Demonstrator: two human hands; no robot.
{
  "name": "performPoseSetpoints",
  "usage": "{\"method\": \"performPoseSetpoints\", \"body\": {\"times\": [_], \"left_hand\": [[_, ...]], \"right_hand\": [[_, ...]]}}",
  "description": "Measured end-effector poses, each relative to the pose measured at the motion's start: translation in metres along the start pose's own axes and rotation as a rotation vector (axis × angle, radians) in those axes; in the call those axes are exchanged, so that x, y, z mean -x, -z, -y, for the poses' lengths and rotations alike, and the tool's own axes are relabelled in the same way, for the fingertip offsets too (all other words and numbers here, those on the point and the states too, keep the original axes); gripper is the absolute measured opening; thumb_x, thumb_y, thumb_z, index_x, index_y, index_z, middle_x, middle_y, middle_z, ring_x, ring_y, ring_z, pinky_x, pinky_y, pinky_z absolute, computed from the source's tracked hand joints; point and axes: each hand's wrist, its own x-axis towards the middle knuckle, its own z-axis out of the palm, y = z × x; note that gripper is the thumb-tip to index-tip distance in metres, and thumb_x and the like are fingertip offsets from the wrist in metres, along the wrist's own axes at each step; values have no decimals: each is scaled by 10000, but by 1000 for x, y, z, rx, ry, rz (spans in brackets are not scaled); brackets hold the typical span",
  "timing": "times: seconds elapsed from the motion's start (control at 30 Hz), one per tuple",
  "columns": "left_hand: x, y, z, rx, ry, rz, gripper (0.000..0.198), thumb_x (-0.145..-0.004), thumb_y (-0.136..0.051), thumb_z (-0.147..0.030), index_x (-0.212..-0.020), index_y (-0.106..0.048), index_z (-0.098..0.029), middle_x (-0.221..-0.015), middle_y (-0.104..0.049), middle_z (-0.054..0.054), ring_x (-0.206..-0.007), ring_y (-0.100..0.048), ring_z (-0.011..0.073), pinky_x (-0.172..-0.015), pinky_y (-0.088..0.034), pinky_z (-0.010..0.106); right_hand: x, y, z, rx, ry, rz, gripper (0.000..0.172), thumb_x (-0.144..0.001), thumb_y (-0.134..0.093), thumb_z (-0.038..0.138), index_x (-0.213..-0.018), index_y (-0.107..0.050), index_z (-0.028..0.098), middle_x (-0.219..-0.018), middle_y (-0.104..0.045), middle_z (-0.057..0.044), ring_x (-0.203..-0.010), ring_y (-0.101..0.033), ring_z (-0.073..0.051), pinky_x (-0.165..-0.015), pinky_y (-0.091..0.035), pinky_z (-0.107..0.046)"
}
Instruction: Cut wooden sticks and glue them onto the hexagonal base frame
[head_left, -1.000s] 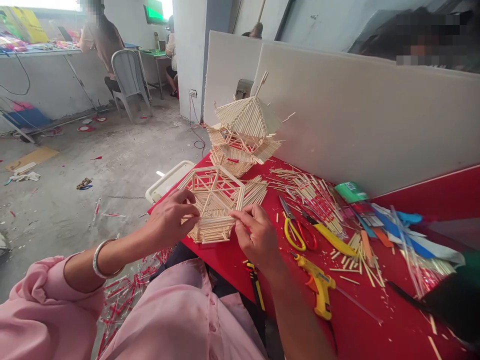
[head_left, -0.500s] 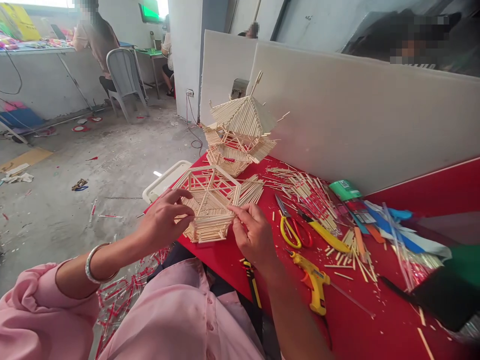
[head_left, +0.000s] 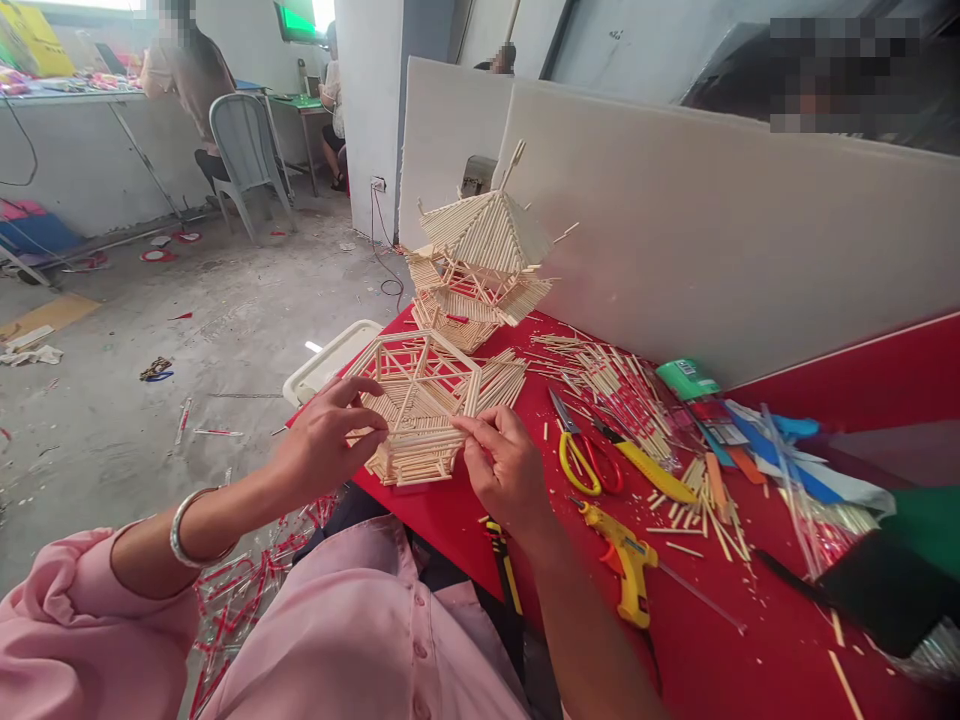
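A hexagonal model made of thin wooden sticks [head_left: 427, 465], with an openwork rim, sits on the red table before me. My left hand [head_left: 334, 430] is at its left front corner, fingers bent and apart, the fingertips close to the rim. On the other side, my right hand [head_left: 502, 465] has thumb and forefinger closed at the right end of a stick along the front rim. Whether that stick is fixed down I cannot tell. Behind this piece stands a stick pagoda [head_left: 487, 240] with a pointed roof.
Right of my hands lie scissors [head_left: 581, 450], a yellow cutter knife [head_left: 649, 465], a yellow glue gun [head_left: 622, 560] and loose sticks [head_left: 622, 390]. Pliers [head_left: 502, 565] lie at the table's front edge. A white panel [head_left: 675, 230] borders the back. A person [head_left: 191, 75] sits far left.
The right fingertips have shifted slightly along the front rim. The left hand stays almost as it was, and the view has moved a little.
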Motion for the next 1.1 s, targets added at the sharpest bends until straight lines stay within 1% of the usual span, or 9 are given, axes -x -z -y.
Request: {"method": "performPoseSetpoints", "body": {"times": [0.27, 0.4, 0.63, 0.7, 0.77, 0.87, 0.97, 1.03, 1.1], "left_hand": [[-1, 2, -5, 44, 52, 41, 159, -851, -570, -177, -786, -713, -197, -1152, -611, 84, -875, -611, 163, -701, -553, 309], [-2, 2, -6, 41, 65, 54, 148, -837, -578, -158, -772, -706, -197, -1146, -614, 82, -900, -615, 168, -737, -560, 321], [-2, 1, -7, 34, 56, 35, 137, -820, -584, -143, -754, -694, -191, -1131, -621, 82, -835, -618, 157, -755, -545, 354], [-2, 0, -7, 30, 68, 34, 134, -819, -588, -142, -746, -692, -186, -1134, -623, 83, -849, -616, 158, -764, -540, 349], [-2, -2, -6, 30, 76, 35, 140, -821, -585, -141, -746, -692, -188, -1142, -625, 79, -853, -612, 154, -742, -535, 324], [0, -2, -3, 34, 61, 16, 149, -834, -577, -145, -757, -695, -192, -1145, -627, 71, -857, -608, 147, -710, -528, 290], [4, 4, -7, 52, 25, -60, 147, -860, -578, -166, -783, -698, -201, -1142, -629, 62, -861, -610, 146, -724, -532, 287], [7, 11, -17, 79, 5, -116, 137, -874, -589, -186, -802, -702, -217, -1155, -630, 55, -859, -614, 148, -714, -535, 285], [10, 16, -32, 114, -2, -148, 119, -874, -606, -194, -825, -706, -237, -1161, -634, 46, -862, -617, 154, -699, -538, 283]], "right_hand": [[-1, 0, 1, -12, 1, -3, 304, -864, -473, 167, -1031, -725, 187, -896, -565, -59, -888, -566, -205, -786, -493, -341], [0, 0, 1, -7, -14, 7, 303, -866, -472, 167, -1042, -714, 216, -910, -569, -52, -907, -570, -202, -796, -497, -339], [1, -1, 0, 6, -15, 20, 313, -875, -454, 168, -1052, -705, 224, -926, -570, -55, -922, -576, -203, -795, -512, -348], [1, 1, 5, 17, -4, 7, 334, -878, -451, 167, -1101, -692, 226, -927, -565, -57, -901, -580, -199, -767, -519, -342], [4, 6, 12, 27, -1, -66, 393, -881, -469, 172, -1234, -627, 238, -943, -555, -60, -855, -579, -191, -697, -524, -324], [18, 22, 25, 25, 7, -288, 515, -884, -531, 167, -1382, -491, 289, -977, -572, -55, -744, -564, -161, -580, -505, -285], [45, 40, 27, 96, -18, -441, 422, -890, -587, 160, -1283, -571, 312, -980, -653, -48, -751, -616, -162, -620, -526, -296], [67, 47, 22, 160, -106, -418, 247, -901, -606, 197, -1122, -659, 292, -934, -700, -39, -771, -657, -170, -685, -541, -310], [93, 48, 11, 177, -231, -281, 123, -931, -575, 274, -941, -697, 260, -818, -715, -24, -705, -663, -160, -685, -539, -299]]}}
